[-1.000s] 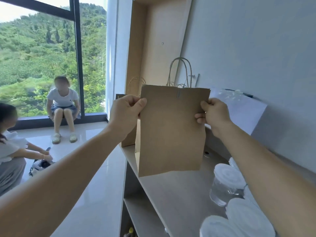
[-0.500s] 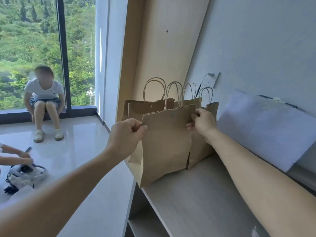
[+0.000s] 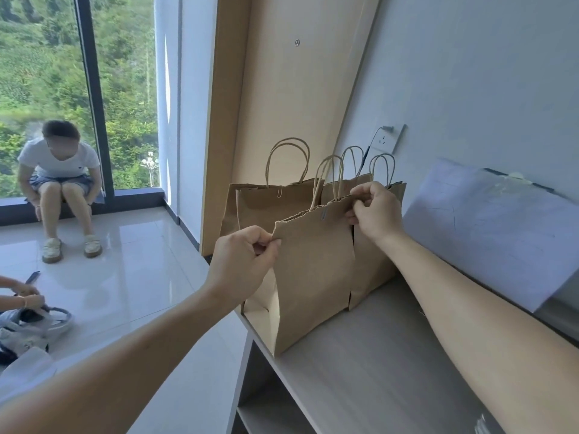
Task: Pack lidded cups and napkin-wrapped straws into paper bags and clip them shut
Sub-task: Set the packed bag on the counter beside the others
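Observation:
A brown paper bag [image 3: 313, 270] stands on the pale wooden shelf top [image 3: 369, 355], near its left edge. Its top edge is pressed flat, with a small paper clip [image 3: 322, 215] on it. My left hand [image 3: 242, 261] pinches the bag's top left corner. My right hand [image 3: 374, 213] pinches the top right corner. Behind it stand more paper bags with twine handles: one at the back left [image 3: 266, 202] with a clip on its top, and others at the back right [image 3: 372, 267]. No cups or straws show.
A white sheet of paper [image 3: 488, 227] leans on the wall to the right, below a wall socket [image 3: 387, 139]. A wooden panel [image 3: 282, 89] closes the shelf's far end. Open shelves lie below. On the floor left, one person sits by the window, another person's hands hold a bag.
Both hands lowered the clipped bag from mid-air onto the shelf top beside the other bags. My view turned left and down, so the lidded cups went out of sight.

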A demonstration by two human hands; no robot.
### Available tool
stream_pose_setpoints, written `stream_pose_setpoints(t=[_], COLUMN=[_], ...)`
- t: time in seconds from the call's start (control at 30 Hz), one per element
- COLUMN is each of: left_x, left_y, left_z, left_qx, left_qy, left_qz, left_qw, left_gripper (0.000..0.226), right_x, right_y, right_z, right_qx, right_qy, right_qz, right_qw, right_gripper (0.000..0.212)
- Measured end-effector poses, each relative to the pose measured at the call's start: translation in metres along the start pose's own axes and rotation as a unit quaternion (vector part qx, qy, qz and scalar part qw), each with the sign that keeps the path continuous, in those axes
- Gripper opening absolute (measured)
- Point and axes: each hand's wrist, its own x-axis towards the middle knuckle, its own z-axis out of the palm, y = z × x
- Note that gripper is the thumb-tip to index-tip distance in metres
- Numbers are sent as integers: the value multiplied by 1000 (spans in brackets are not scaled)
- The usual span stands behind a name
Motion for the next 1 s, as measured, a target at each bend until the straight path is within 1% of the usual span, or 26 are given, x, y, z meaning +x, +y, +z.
stream_pose_setpoints(t=[0.23, 0.33, 0.4, 0.47, 0.5, 0.57, 0.6, 0.63, 0.7, 0.73, 0.8, 0.87, 1.0], left_x=[3, 9, 11, 12, 13, 15, 14, 11, 2, -4, -18, -33, -82], left_y=[-4, -1, 2, 6, 10, 19, 27, 37, 56, 66, 89, 115, 173], left_z=[1, -2, -3, -3, -1, 6, 11, 17, 34, 43, 64, 87, 135], left_qx=[13, 29, 54, 130, 182, 263, 286, 301, 316, 322, 337, 339, 334], left_qy=[-39, -46, -45, -31, -6, 45, 59, 59, 20, -16, -105, -181, -292], left_qz=[2, 17, 41, 90, 123, 209, 254, 293, 340, 339, 312, 282, 271], left_qw=[999, 998, 997, 987, 976, 941, 922, 906, 886, 884, 882, 879, 854], left_gripper=[17, 17, 18, 16, 28, 55, 61, 60, 55, 54, 55, 57, 64], right_x=[-14, -19, -23, -31, -36, -47, -54, -61, -77, -86, -108, -135, -205], right_y=[5, 1, -1, -3, -3, -4, -4, -4, -4, -4, -4, -3, 3], right_z=[0, -5, -12, -20, -25, -39, -49, -60, -87, -104, -142, -182, -269], right_qx=[-21, -43, -82, -103, -109, -130, -145, -160, -189, -208, -249, -270, -299], right_qy=[-16, -10, 1, -5, -14, -35, -47, -62, -102, -123, -154, -166, -160], right_qz=[12, -3, -22, -28, -27, -26, -23, -17, 4, 15, 41, 70, 129], right_qw=[1000, 999, 996, 994, 994, 990, 988, 985, 977, 970, 955, 946, 932], right_gripper=[32, 22, 22, 30, 34, 42, 46, 48, 52, 53, 56, 58, 60])
